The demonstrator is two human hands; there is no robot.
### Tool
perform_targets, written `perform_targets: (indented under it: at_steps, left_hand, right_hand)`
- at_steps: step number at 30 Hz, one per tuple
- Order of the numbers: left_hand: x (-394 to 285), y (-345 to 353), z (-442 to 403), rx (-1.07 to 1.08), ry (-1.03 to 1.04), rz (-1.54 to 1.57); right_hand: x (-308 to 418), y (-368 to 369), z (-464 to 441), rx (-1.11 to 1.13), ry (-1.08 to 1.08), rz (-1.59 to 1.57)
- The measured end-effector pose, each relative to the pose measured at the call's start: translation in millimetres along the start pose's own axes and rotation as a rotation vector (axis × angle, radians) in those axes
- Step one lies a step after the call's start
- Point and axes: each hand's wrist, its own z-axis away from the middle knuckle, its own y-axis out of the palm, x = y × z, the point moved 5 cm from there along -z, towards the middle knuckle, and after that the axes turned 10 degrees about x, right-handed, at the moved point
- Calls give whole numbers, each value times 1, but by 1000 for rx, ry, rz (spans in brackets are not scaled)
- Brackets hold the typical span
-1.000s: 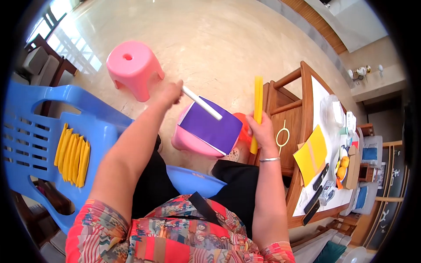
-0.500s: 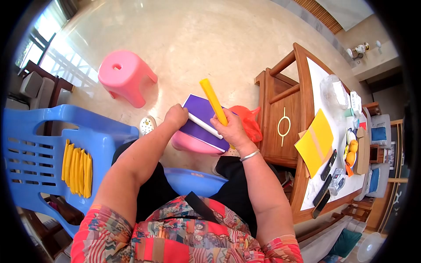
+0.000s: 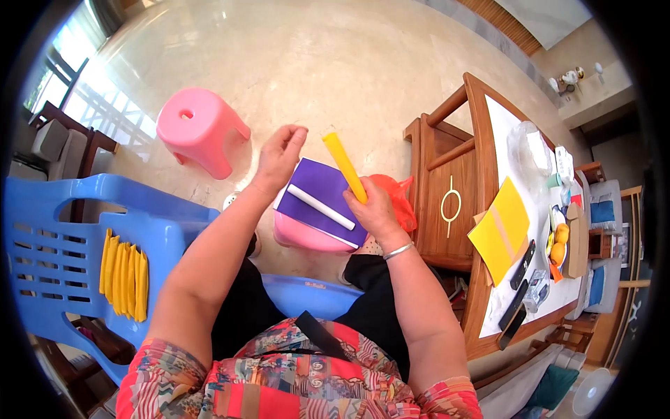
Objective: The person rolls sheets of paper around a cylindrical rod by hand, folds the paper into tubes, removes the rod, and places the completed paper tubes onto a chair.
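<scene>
My left hand [image 3: 279, 159] is raised above the far left of the purple sheet [image 3: 317, 183], thumb and fingertips pressed together; whatever may be between them is too small to see. The fingers of my right hand [image 3: 373, 207] wrap round a yellow roll [image 3: 343, 164], which slants up and left. Between my hands, a white stick [image 3: 321, 207] lies diagonally on the purple sheet. A pink stool [image 3: 307, 237] supports the sheet.
Several yellow rolls [image 3: 125, 276] lie on a blue chair [image 3: 56, 230] at the left. Another pink stool [image 3: 199, 129] stands on the floor. A red bag [image 3: 399, 195] lies beside the wooden table [image 3: 457, 164], which holds yellow sheets [image 3: 501, 230], remotes and fruit.
My right hand has brought the yellow roll left towards the sheet. My left hand has let go of the white stick, which now lies on the sheet, and has risen away.
</scene>
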Motion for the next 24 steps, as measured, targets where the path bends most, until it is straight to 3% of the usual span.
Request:
perform_targets:
  at_steps: [3,10,18,24]
  left_hand:
    - [-35,-5,9,57,191,-79]
    - [-56,-11,16,261,201,-443]
    - [-41,-4,14,426,168,-405]
    - [-63,-9,20,432,216,-363]
  right_hand:
    - [0,3,-1,-3,-14,26]
    - [4,9,-2,74,3,146]
    - [8,9,1,99,-47,153]
    - [-10,12,1,259,83,186]
